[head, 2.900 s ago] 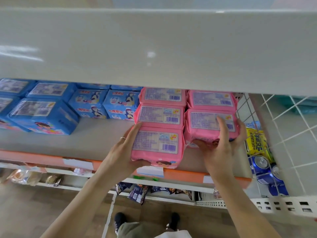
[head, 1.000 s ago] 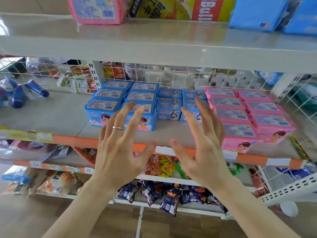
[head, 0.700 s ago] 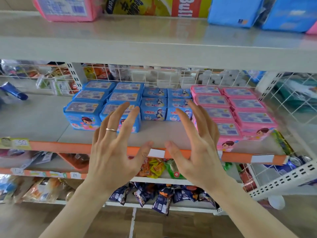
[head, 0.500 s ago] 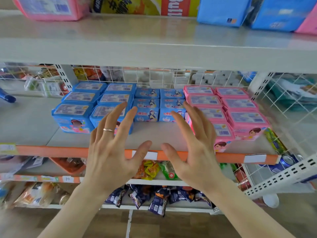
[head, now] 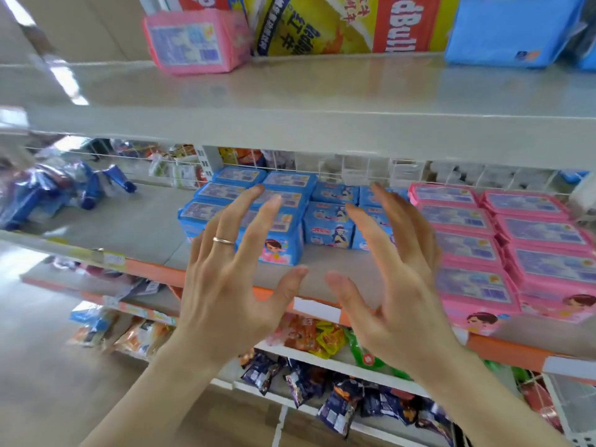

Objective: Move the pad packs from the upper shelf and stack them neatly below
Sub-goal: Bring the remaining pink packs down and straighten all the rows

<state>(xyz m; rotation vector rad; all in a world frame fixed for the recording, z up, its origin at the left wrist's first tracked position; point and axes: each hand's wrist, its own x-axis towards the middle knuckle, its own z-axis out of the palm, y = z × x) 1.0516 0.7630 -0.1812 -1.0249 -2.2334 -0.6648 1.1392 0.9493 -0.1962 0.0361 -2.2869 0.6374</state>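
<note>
Head view: one pink pad pack (head: 193, 40) sits on the upper shelf (head: 322, 91); below, I see pink packs (head: 503, 246) stacked at the right, blue packs (head: 267, 204) beside them. My left hand (head: 232, 285) and right hand (head: 400, 291) hover spread, holding nothing.

You've got 2 hands up: left hand (head: 225, 285), right hand (head: 400, 285); 1 ring (head: 223, 241) on a left finger; 1 pink pack (head: 193, 40) on upper shelf, above left fingertips; approx. 8 pink packs (head: 503, 250) right of right fingers.
</note>
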